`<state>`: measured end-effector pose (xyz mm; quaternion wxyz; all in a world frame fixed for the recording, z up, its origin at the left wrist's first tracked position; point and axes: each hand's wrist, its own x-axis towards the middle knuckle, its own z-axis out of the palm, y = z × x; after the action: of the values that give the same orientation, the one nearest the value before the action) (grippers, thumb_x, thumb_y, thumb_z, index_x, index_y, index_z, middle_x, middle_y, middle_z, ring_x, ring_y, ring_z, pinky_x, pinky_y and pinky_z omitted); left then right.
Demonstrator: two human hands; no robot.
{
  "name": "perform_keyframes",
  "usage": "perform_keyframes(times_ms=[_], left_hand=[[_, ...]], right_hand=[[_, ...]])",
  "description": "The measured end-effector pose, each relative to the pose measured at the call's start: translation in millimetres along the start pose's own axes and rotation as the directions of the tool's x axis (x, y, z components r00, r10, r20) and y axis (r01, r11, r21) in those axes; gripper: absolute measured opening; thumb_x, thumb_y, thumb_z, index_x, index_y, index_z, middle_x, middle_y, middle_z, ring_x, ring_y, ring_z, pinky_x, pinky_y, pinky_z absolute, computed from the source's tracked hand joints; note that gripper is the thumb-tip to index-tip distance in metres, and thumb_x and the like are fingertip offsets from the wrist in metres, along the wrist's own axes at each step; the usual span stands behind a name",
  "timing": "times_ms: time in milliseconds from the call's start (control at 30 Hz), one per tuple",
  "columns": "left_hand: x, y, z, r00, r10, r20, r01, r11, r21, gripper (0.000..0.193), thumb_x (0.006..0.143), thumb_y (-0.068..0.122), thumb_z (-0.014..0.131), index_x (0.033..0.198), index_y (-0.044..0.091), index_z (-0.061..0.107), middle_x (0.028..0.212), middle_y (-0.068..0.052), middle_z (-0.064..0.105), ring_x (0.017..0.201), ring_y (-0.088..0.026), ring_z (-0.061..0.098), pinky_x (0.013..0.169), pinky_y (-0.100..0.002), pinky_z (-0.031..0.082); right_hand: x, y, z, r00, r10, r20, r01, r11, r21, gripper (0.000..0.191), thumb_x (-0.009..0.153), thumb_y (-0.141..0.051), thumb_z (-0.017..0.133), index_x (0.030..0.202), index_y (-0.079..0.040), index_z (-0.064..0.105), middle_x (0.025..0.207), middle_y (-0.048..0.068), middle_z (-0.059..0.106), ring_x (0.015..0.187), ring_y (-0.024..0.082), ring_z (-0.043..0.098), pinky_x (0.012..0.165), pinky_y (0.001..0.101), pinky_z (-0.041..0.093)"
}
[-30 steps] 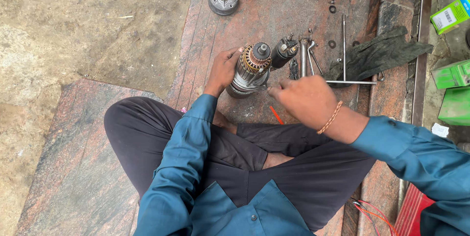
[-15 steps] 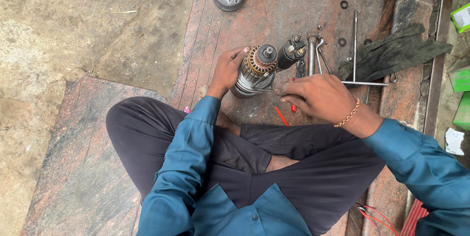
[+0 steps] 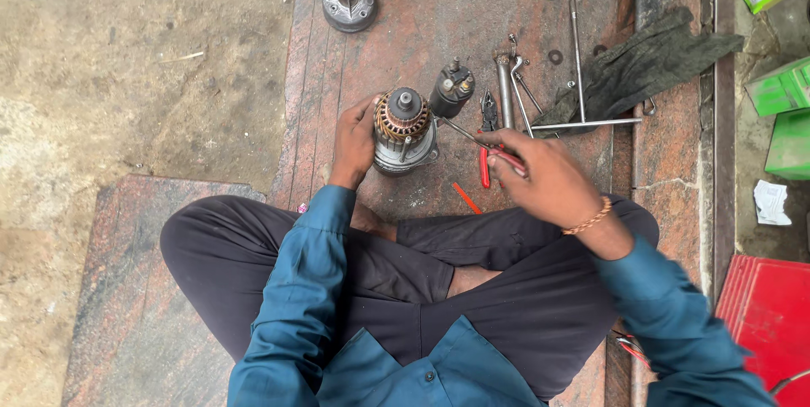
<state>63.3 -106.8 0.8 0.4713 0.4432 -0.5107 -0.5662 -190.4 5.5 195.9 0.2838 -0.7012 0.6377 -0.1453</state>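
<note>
Since the earlier frame, the right hand (image 3: 540, 172) has lifted a red-handled tool (image 3: 472, 139) and now points its thin metal tip toward the starter motor armature (image 3: 403, 130), while before it was resting lower near the floor. Its fingers are closed around the red handles, the wrist bent inward and the forearm coming in from the lower right. The left hand (image 3: 354, 141) is wrapped against the left side of the armature, thumb up near the copper windings, and holds it upright on the reddish stone slab (image 3: 405, 27). The armature stands just in front of the crossed legs, with a small black solenoid (image 3: 452, 91) just beside it on the far right. Behind the right hand lie pliers (image 3: 488, 112), some spanners (image 3: 506, 91) and long metal rods (image 3: 579, 70) (one rod lies across, touching the dark cloth (image 3: 650, 65)). A round metal end cover (image 3: 348, 2) sits well apart, near the slab's far left edge. A red strip (image 3: 466, 198) lies on the slab near the knee. Open room is mostly on the left, where the slab ends at rough concrete ground (image 3: 126, 61); on the right a raised stone border runs along, with green boxes (image 3: 785, 95) and a red crate (image 3: 768, 306) beyond it.
</note>
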Motion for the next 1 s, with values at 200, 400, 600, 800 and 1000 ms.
perform_keyframes(times_ms=[200,400,600,800,1000], left_hand=[[-5,-8,6,1.000,0.026,-0.014,-0.026,0.999,0.025,0.038,0.107,0.021,0.050,0.128,-0.006,0.067,0.116,-0.007,0.074,0.108,-0.012,0.066,0.099,-0.028,0.050],[-4,-13,9,1.000,0.014,-0.003,-0.014,0.998,-0.062,0.037,0.106,0.019,0.051,0.129,-0.006,0.066,0.118,-0.007,0.073,0.109,-0.013,0.065,0.100,-0.028,0.050],[-5,-5,7,1.000,0.027,-0.003,-0.027,1.000,-0.016,0.036,0.104,0.017,0.051,0.127,-0.005,0.068,0.117,-0.008,0.074,0.108,-0.013,0.067,0.099,-0.028,0.051],[-16,6,11,0.994,0.023,-0.109,-0.018,0.999,0.044,0.038,0.107,0.023,0.050,0.126,-0.003,0.069,0.112,-0.008,0.076,0.105,-0.012,0.067,0.095,-0.028,0.052],[-19,17,9,0.985,0.034,-0.169,-0.005,0.985,0.174,0.040,0.107,0.031,0.052,0.122,-0.001,0.070,0.106,-0.013,0.078,0.100,-0.015,0.070,0.092,-0.032,0.052]], right_hand=[[2,1,62,0.987,0.081,-0.136,0.003,0.850,0.527,0.036,0.098,-0.015,0.061,0.133,-0.008,0.062,0.095,0.018,0.075,0.089,0.028,0.077,0.077,0.0365,0.059],[5,-13,90,0.939,0.103,-0.329,-0.022,0.970,0.240,0.035,0.097,-0.008,0.056,0.131,-0.003,0.062,0.098,0.023,0.073,0.091,0.038,0.072,0.080,0.0487,0.055],[5,-26,92,0.968,0.070,-0.241,-0.075,0.997,-0.013,0.039,0.093,-0.013,0.067,0.128,0.002,0.058,0.109,0.028,0.058,0.085,0.046,0.068,0.071,0.0533,0.055],[11,-39,83,0.990,0.058,-0.132,-0.098,0.942,-0.320,0.076,0.081,-0.002,0.060,0.155,-0.008,0.044,0.099,0.024,0.063,0.075,0.045,0.069,0.066,0.0547,0.056],[17,-41,76,0.996,-0.004,-0.086,-0.032,0.909,-0.416,0.063,0.083,-0.008,0.060,0.146,-0.014,0.057,0.092,0.025,0.067,0.075,0.045,0.070,0.066,0.0547,0.057]])
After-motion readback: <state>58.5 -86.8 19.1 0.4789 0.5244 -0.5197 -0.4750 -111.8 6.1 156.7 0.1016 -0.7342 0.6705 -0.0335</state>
